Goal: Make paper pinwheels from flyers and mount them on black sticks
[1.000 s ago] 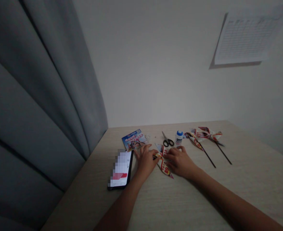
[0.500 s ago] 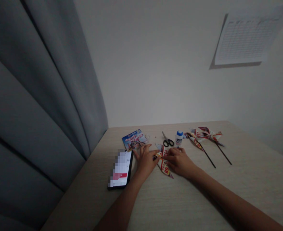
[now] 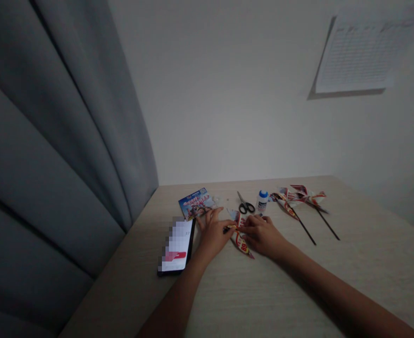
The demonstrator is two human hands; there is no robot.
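A folded paper pinwheel (image 3: pixel 241 243), printed in red, yellow and white, lies on the table between my two hands. My left hand (image 3: pixel 214 233) has its thumb and index finger closed on the pinwheel's middle, while its other fingers are spread. From the right, my right hand (image 3: pixel 261 233) presses its fingers on the same paper near the centre, the other fingers curled. Just beyond are black-handled scissors (image 3: pixel 246 207) and a glue bottle (image 3: pixel 262 202) with a blue cap. The pinwheel's centre is partly hidden by my fingertips.
A phone (image 3: pixel 176 249) lies left of my left hand, below a printed blue card (image 3: pixel 196 203). Two finished-looking pinwheels (image 3: pixel 287 205) (image 3: pixel 310 197) with dark sticks rest at the right. A grey curtain (image 3: pixel 69 141) hangs along the table's left side.
Both hands stay at the pinwheel with almost the same grip. The view has shifted very slightly.
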